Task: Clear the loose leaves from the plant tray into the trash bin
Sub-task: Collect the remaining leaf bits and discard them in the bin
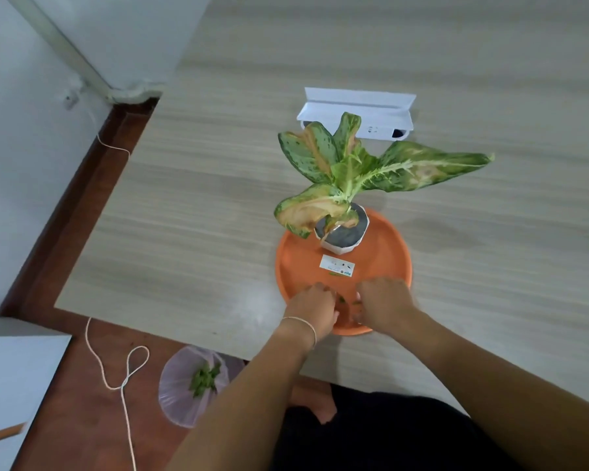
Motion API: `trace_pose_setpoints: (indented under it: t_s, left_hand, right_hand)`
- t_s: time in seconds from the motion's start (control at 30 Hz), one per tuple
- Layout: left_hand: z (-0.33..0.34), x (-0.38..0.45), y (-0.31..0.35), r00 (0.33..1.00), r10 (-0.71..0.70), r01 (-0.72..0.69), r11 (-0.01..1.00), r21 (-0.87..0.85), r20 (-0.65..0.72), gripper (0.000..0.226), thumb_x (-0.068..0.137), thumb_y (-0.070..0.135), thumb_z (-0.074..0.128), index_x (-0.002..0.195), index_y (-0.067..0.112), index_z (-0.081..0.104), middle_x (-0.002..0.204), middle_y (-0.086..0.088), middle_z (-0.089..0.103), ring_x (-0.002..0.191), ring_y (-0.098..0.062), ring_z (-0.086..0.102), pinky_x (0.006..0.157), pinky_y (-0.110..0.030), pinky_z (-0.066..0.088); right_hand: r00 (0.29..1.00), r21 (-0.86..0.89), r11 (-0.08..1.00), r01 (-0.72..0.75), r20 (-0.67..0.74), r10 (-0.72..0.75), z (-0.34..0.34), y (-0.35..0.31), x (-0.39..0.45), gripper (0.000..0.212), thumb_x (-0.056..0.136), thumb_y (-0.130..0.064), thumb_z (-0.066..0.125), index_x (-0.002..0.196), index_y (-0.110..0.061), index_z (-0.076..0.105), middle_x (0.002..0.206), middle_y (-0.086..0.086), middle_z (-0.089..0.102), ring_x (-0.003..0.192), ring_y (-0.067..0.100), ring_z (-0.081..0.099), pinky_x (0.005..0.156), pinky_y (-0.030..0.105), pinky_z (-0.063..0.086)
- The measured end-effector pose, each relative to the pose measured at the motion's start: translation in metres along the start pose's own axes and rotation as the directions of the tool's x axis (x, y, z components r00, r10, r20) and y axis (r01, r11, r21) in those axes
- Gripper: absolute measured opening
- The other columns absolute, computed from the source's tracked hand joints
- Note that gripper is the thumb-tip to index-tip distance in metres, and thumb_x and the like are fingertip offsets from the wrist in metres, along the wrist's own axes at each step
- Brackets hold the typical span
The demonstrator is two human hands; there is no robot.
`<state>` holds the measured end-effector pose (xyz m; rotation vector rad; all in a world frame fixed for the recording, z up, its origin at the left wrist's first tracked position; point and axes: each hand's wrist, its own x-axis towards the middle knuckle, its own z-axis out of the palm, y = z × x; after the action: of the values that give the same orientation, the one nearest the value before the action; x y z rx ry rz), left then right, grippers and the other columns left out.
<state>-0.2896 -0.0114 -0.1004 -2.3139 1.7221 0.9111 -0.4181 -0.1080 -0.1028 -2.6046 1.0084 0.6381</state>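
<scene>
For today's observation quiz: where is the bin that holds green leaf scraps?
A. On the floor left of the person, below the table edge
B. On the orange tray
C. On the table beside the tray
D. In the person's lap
A: the bag-lined trash bin with green scraps sits on the reddish floor, below the table edge.

Tray (385,263): orange, white label (337,265) with blue-green print. Pot (342,232): white, grey fill. Plant (347,164): green leaves, darker speckles, pale veins, tan-orange patches. Worktop (201,198): pale grey-beige wood grain. Bin liner (177,396): translucent pinkish, green leaf scraps (204,380) inside. Floor (82,419): reddish brown. Cord (116,372): white.
</scene>
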Motion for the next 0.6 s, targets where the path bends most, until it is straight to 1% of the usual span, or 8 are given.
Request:
trace_pose_setpoints:
  t_s: [0.07,0.13,0.2,0.27,0.33,0.43,0.5,0.6]
  left_hand:
    - [0.002,0.001,0.002,1.0,0.008,-0.007,0.999,0.038,-0.03,0.033,0.093,0.029,0.054,0.118,0.009,0.06,0.118,-0.016,0.058,0.108,-0.039,0.057,0.09,-0.043,0.05]
    - [0.001,0.003,0.006,0.998,0.008,-0.004,0.998,0.066,-0.057,0.029,0.095,0.024,0.049,0.115,0.008,0.063,0.115,-0.017,0.06,0.105,-0.039,0.059,0.086,-0.042,0.05]
    - [-0.001,0.006,0.009,0.996,0.006,0.002,0.996,0.094,-0.085,0.029,0.097,0.02,0.045,0.112,0.008,0.066,0.112,-0.016,0.062,0.103,-0.038,0.06,0.082,-0.041,0.049]
    - [-0.003,0.009,0.012,0.997,0.005,0.002,0.996,0.089,-0.083,0.03,0.097,0.02,0.043,0.11,0.008,0.067,0.111,-0.016,0.063,0.104,-0.038,0.06,0.082,-0.041,0.048]
    - [-0.008,0.01,0.016,0.999,0.019,-0.016,0.998,0.063,-0.051,0.032,0.098,0.021,0.041,0.11,0.007,0.068,0.113,-0.017,0.063,0.105,-0.038,0.06,0.087,-0.041,0.048]
    - [-0.014,0.012,0.019,0.999,0.036,-0.036,0.999,0.029,-0.009,0.036,0.099,0.026,0.041,0.108,0.006,0.069,0.112,-0.019,0.066,0.105,-0.038,0.061,0.09,-0.041,0.048]
    - [-0.016,0.015,0.019,0.999,0.037,-0.037,0.999,0.009,-0.008,0.037,0.099,0.026,0.04,0.106,0.007,0.07,0.11,-0.018,0.067,0.103,-0.037,0.062,0.089,-0.041,0.049]
    - [-0.016,0.015,0.017,0.999,0.044,-0.045,0.998,-0.049,-0.029,0.033,0.098,0.023,0.041,0.101,0.009,0.07,0.105,-0.016,0.068,0.098,-0.035,0.064,0.087,-0.041,0.051]
  right_hand:
    - [1.0,-0.027,0.999,-0.019,0.001,0.019,0.003,0.001,0.0,0.015,0.082,-0.029,0.058,0.093,-0.025,0.067,0.096,0.0,0.074,0.091,0.025,0.07,0.074,0.032,0.05]
    - [0.999,-0.037,0.999,-0.033,0.022,0.034,0.006,0.0,0.001,0.015,0.083,-0.023,0.058,0.095,-0.025,0.066,0.098,0.0,0.074,0.093,0.025,0.07,0.077,0.033,0.05]
    - [0.999,-0.047,0.998,-0.04,0.03,0.042,0.006,-0.003,0.001,0.017,0.084,-0.02,0.056,0.096,-0.025,0.067,0.098,0.001,0.074,0.094,0.025,0.07,0.079,0.033,0.05]
    - [0.999,-0.062,0.997,-0.041,0.027,0.043,0.006,-0.006,0.003,0.017,0.085,-0.019,0.054,0.095,-0.024,0.067,0.098,0.001,0.074,0.094,0.025,0.07,0.08,0.033,0.049]
    - [0.999,-0.062,0.997,-0.034,0.027,0.036,0.005,-0.007,0.001,0.019,0.085,-0.019,0.052,0.093,-0.023,0.069,0.096,0.003,0.074,0.093,0.026,0.07,0.079,0.033,0.048]
    - [0.999,0.009,1.0,-0.029,0.026,0.029,0.004,-0.004,-0.001,0.022,0.084,-0.021,0.051,0.092,-0.022,0.071,0.094,0.003,0.074,0.091,0.027,0.069,0.08,0.033,0.048]
    - [0.999,0.113,0.993,-0.034,0.041,0.03,0.008,0.001,-0.001,0.022,0.082,-0.023,0.052,0.092,-0.024,0.071,0.094,0.001,0.074,0.091,0.028,0.069,0.08,0.033,0.05]
    - [0.997,0.26,0.965,-0.04,0.072,0.022,0.009,0.008,0.001,0.022,0.076,-0.029,0.051,0.085,-0.027,0.071,0.093,-0.004,0.074,0.09,0.026,0.068,0.075,0.033,0.053]
